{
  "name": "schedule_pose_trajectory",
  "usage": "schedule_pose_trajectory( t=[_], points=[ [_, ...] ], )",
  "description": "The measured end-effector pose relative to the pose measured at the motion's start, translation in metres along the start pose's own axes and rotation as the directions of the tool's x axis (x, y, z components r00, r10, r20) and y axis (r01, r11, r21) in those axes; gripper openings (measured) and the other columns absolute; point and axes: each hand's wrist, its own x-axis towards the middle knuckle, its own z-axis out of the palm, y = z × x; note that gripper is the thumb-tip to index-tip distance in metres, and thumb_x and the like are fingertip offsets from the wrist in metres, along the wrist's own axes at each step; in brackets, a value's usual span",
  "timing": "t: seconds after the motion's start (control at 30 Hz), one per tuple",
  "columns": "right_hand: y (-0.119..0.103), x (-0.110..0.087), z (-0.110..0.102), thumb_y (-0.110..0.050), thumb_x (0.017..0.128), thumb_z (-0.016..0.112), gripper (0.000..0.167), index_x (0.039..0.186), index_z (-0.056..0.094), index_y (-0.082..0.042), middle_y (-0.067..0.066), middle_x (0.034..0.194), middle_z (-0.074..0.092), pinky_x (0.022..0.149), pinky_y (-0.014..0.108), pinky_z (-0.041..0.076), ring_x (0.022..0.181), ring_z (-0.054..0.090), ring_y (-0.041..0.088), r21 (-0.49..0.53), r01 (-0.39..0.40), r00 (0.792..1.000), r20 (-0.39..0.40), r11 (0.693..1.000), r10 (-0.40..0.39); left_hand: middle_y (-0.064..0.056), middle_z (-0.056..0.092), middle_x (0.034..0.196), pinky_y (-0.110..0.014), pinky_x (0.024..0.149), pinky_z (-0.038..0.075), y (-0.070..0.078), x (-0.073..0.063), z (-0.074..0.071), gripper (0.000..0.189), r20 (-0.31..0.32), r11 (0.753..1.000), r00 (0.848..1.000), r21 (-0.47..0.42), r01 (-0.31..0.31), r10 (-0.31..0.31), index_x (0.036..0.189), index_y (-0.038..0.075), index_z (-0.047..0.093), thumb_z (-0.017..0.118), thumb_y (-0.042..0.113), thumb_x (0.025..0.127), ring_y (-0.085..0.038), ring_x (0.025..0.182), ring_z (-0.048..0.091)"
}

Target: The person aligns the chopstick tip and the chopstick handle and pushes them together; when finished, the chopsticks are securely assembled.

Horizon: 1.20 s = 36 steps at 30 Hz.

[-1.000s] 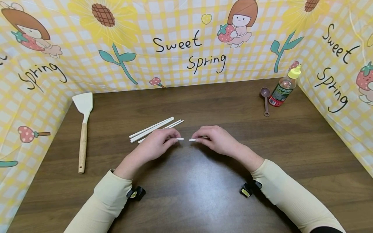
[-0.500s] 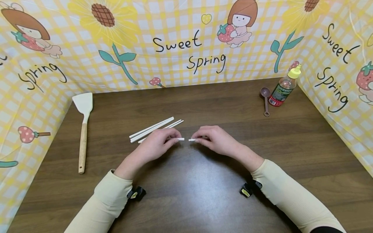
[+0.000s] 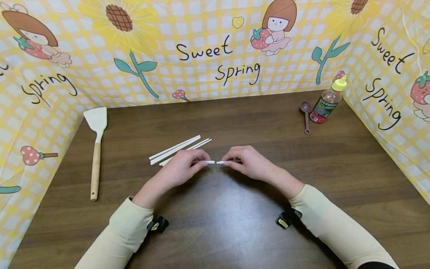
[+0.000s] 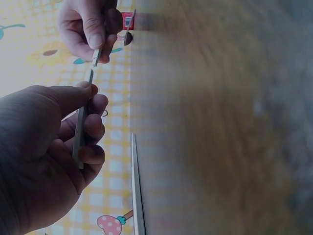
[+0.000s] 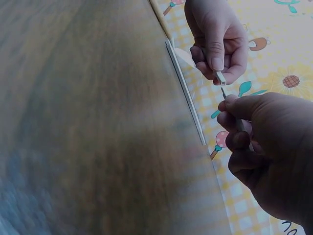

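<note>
In the head view my left hand (image 3: 181,166) pinches a slim white stick (image 3: 210,162) between thumb and fingers. The left wrist view shows this stick (image 4: 79,129) running back across the curled fingers. Facing it, my right hand (image 3: 252,162) pinches a second white stick (image 3: 220,162), whose thin tip (image 5: 224,91) points at the first in the right wrist view. The two ends nearly line up, a small gap apart, held above the table. The left stick's end (image 5: 221,78) looks hollow or notched. Fingers hide most of the right stick.
Several white sticks (image 3: 174,149) lie on the brown wooden table (image 3: 228,220), just beyond my left hand. A white spatula (image 3: 96,149) with a wooden handle lies at the left. Back right are a brown measuring spoon (image 3: 306,107) and a yellow-capped bottle (image 3: 324,106), beside a printed cloth wall (image 3: 208,86).
The left hand has shifted slightly right, bringing its stick's end closer to the other one. The right hand has barely moved. The gap between the ends has narrowed.
</note>
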Motion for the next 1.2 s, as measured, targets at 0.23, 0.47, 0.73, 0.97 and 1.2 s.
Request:
schedule_pose_trajectory(
  t=[0.23, 0.47, 0.73, 0.97, 1.2],
  points=[
    [-0.0003, 0.0002, -0.0001, -0.011, 0.097, 0.07, 0.009, 0.101, 0.077, -0.009, -0.007, 0.093, 0.068, 0.074, 0.03, 0.051, 0.08, 0.058, 0.007, -0.01, -0.009, 1.0, 0.008, 1.0, 0.009, 0.005, 0.068, 0.089, -0.035, 0.074, 0.049, 0.0014, 0.0004, 0.0006, 0.003, 0.004, 1.0, 1.0, -0.003, 0.011, -0.011, 0.098, 0.01, 0.072, 0.072, 0.011, 0.095, -0.013, 0.079, 0.06],
    [-0.0031, 0.0005, -0.0003, -0.01, 0.096, 0.07, 0.008, 0.101, 0.077, -0.01, -0.008, 0.092, 0.066, 0.072, 0.028, 0.05, 0.078, 0.057, 0.007, 0.0, -0.019, 1.0, 0.019, 1.0, 0.019, 0.007, 0.068, 0.09, -0.035, 0.076, 0.049, 0.0022, 0.0006, 0.0016, 0.003, 0.022, 1.0, 1.0, -0.004, 0.014, -0.014, 0.098, 0.012, 0.072, 0.071, 0.014, 0.096, -0.012, 0.08, 0.06],
    [-0.0023, -0.0001, 0.0007, -0.009, 0.096, 0.07, 0.008, 0.101, 0.077, -0.009, -0.008, 0.092, 0.066, 0.071, 0.026, 0.049, 0.077, 0.056, 0.007, -0.002, -0.016, 1.0, 0.02, 1.0, 0.016, 0.006, 0.067, 0.089, -0.034, 0.075, 0.049, 0.0022, 0.0005, 0.0019, 0.003, 0.028, 1.0, 1.0, 0.002, 0.007, -0.007, 0.099, 0.011, 0.072, 0.071, 0.013, 0.096, -0.012, 0.079, 0.059],
    [-0.0031, -0.0004, 0.0012, -0.01, 0.096, 0.07, 0.008, 0.102, 0.077, -0.01, -0.007, 0.091, 0.066, 0.069, 0.026, 0.049, 0.075, 0.055, 0.007, 0.011, -0.004, 1.0, 0.02, 1.0, 0.004, 0.007, 0.067, 0.089, -0.034, 0.075, 0.049, 0.0015, 0.0006, 0.0032, 0.004, 0.038, 1.0, 0.999, -0.006, 0.001, -0.001, 0.099, 0.011, 0.072, 0.07, 0.014, 0.097, -0.012, 0.08, 0.059],
    [-0.0027, -0.0003, 0.0015, -0.01, 0.096, 0.07, 0.008, 0.102, 0.077, -0.01, -0.008, 0.091, 0.066, 0.07, 0.027, 0.049, 0.076, 0.055, 0.006, 0.012, -0.002, 1.0, 0.022, 1.0, 0.001, 0.007, 0.067, 0.089, -0.034, 0.075, 0.049, 0.0017, 0.0006, 0.0034, 0.003, 0.031, 1.0, 0.999, 0.0, -0.011, 0.011, 0.098, 0.011, 0.072, 0.07, 0.014, 0.097, -0.011, 0.08, 0.059]
  ],
)
